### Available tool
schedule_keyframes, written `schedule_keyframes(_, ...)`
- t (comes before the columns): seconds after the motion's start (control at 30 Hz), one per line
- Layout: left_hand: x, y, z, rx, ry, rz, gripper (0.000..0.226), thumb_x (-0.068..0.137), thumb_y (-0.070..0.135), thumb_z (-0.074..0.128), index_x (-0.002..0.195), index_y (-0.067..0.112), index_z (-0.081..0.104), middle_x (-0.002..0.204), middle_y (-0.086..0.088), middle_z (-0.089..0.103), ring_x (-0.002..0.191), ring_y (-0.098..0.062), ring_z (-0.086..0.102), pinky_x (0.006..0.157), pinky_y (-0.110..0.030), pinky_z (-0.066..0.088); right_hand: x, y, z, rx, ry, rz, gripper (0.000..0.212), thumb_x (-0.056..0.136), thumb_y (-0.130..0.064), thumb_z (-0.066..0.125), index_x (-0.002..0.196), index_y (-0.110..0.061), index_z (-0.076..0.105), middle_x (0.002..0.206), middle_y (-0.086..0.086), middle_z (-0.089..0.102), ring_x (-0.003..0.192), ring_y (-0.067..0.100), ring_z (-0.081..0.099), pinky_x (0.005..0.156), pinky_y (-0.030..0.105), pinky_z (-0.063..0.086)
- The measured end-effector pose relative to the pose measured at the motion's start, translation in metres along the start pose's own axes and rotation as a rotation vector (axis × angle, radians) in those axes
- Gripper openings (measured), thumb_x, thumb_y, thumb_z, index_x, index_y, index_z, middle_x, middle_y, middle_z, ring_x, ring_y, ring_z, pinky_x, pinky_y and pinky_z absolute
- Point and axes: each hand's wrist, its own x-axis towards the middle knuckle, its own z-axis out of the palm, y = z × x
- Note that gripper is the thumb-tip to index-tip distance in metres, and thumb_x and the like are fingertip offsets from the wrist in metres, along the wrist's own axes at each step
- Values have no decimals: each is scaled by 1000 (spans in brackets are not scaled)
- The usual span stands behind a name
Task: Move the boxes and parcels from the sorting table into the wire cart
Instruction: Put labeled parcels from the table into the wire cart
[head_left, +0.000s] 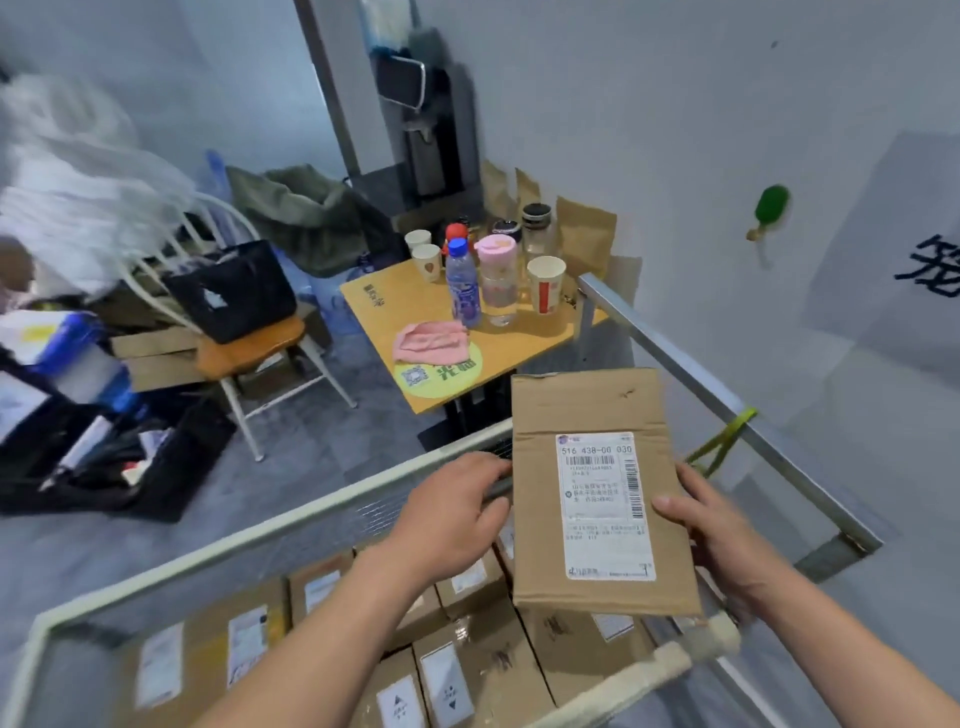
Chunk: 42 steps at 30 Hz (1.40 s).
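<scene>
A flat, rectangular box (597, 499) of plain brown corrugated cardboard, creased across its upper flap, is held above the wire cart (291, 525). It is gripped at its left edge by the left hand (452, 514) and at its right edge by the right hand (711, 530), fingers curled round the card. A white shipping label with barcodes is stuck on the face between the hands; "516 438-00 030" can be read, the smaller print cannot. Beneath both hands, similar labelled brown cartons (467, 665) are packed inside the cart's pale frame and fine mesh.
</scene>
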Motion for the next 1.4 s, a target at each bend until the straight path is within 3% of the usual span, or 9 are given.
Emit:
schedule_keyframes(0.17, -13, 3, 0, 64, 102, -114, 45, 99, 33, 49, 144, 29, 51, 147, 10, 48, 135, -13, 41, 106, -35, 42, 36, -7, 3, -26, -146, 4, 87, 50, -56, 75, 134, -40, 55, 116, 1, 75, 101, 27, 73, 76, 45, 56)
schedule_keyframes(0.27, -24, 3, -2, 98, 146, -175, 44, 100, 34, 49, 143, 27, 52, 146, 9, 47, 135, -13, 39, 105, -31, 38, 46, -12, 12, -32, -210, 16, 79, 52, -55, 77, 128, -41, 58, 115, 2, 76, 102, 29, 73, 94, 59, 54)
schedule_keyframes(0.37, -35, -4, -4, 126, 160, -240, 46, 102, 37, 48, 145, 22, 50, 153, 6, 41, 141, -15, 32, 112, -32, 32, 54, -13, 23, -47, -257, 33, 90, 48, -65, 87, 130, -43, 58, 122, 3, 73, 110, 33, 70, 99, 66, 50)
schedule_keyframes(0.6, -45, -43, -1, 131, 121, -310, 57, 102, 48, 44, 153, 23, 39, 161, 4, 31, 148, -15, 24, 119, -36, 28, 66, -10, 50, -74, -308, 39, 101, 41, -72, 88, 132, -42, 58, 122, 6, 73, 111, 37, 69, 100, 69, 47)
schedule_keyframes(1.03, -38, -105, 2, 87, 16, -240, 58, 103, 50, 43, 154, 24, 37, 162, 3, 30, 149, -17, 23, 119, -37, 28, 77, 16, 87, -92, -200, 90, 73, 58, -56, 75, 128, -41, 62, 120, 4, 74, 113, 38, 68, 101, 66, 46)
schedule_keyframes(1.17, -32, -115, 15, 88, -20, -243, 57, 104, 51, 40, 154, 24, 36, 161, 1, 32, 149, -18, 24, 120, -38, 27, 91, 34, 88, -57, -206, 148, 68, 59, -53, 75, 124, -38, 66, 122, 6, 73, 116, 40, 66, 108, 69, 40)
schedule_keyframes(1.33, -19, -126, 45, 78, -85, -331, 54, 103, 50, 41, 149, 22, 43, 157, 1, 36, 145, -20, 29, 116, -40, 30, 118, 69, 84, -29, -254, 237, 88, 45, -64, 88, 122, -28, 68, 124, 11, 72, 118, 43, 64, 110, 70, 36)
schedule_keyframes(1.4, -13, -130, 63, 75, -121, -371, 52, 102, 50, 41, 145, 21, 47, 150, 1, 43, 140, -21, 34, 112, -40, 35, 128, 86, 82, -22, -265, 280, 82, 48, -61, 87, 121, -27, 69, 122, 12, 73, 118, 44, 63, 110, 69, 36)
